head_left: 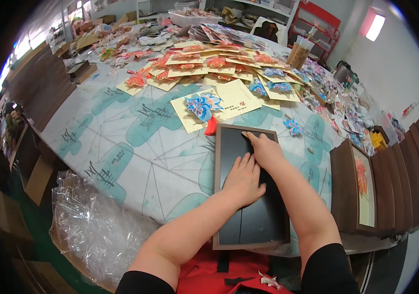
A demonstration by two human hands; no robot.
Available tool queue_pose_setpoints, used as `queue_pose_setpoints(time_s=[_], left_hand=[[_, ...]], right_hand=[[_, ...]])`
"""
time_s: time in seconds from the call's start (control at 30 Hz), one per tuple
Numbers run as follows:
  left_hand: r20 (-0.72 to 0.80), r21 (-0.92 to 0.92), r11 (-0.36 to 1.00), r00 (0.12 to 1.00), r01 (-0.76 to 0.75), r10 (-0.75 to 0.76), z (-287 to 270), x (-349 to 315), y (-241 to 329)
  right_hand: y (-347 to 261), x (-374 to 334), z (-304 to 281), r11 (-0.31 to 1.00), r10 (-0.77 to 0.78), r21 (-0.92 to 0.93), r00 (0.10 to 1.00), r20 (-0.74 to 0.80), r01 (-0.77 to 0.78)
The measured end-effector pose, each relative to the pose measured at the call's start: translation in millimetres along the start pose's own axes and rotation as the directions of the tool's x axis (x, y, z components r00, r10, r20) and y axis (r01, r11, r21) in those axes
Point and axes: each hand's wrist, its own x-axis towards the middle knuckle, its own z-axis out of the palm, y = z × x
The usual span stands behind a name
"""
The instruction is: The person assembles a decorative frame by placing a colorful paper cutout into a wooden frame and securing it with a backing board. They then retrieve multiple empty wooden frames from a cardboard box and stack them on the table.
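Seemingly midway: the brown frame (217,196) lies on the near side of the table (143,183), its black backing (264,220) already inside; the left hand (241,180) rests flat on it, unclenched, while the right hand (265,152) bends by the top rim, any grip unclear; one framed ornament (361,176) stands rightward, decorated cards (218,62) lie unframed

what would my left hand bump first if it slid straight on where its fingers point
Most likely the right hand, just ahead of the left hand on the black panel; any gap between them is hard to judge.
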Motion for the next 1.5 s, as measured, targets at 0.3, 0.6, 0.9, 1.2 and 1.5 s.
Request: queue_pose_setpoints(time_s=[0.3, 0.6, 0.9, 1.2, 1.5], left_hand=[[-0.041, -0.015, 1.000, 0.999, -0.021, 0.020, 2.3, 0.3, -2.5], [-0.129, -0.090, 0.993, 0.989, -0.083, 0.071, 4.4, -2.2, -3.4], [-0.122, -0.112, 0.990, 0.990, -0.087, 0.073, 6.3, -3.3, -2.1], [0.134, -0.140, 0.976, 0.973, -0.167, 0.186, -28.3, -67.7, 34.7], [-0.107, -0.144, 0.961, 0.969, -0.238, 0.224, -35.3, -141.3, 54.3]], right_hand=[[-7.4, -8.2, -7.9, 0.967, -0.045, 0.250, 0.999, 0.011, 0.040], [-37.9, -16.8, -14.9, 0.968, -0.155, 0.198, 0.988, -0.017, 0.155], [-41.0, -17.9, -22.1, 0.983, -0.166, 0.096, 0.978, 0.127, 0.154], [-31.9, -69.3, -20.7, 0.936, -0.166, 0.298, 0.982, -0.088, 0.185], [-55.9, -150.5, -29.5, 0.871, -0.319, 0.387, 0.947, -0.024, 0.303]])
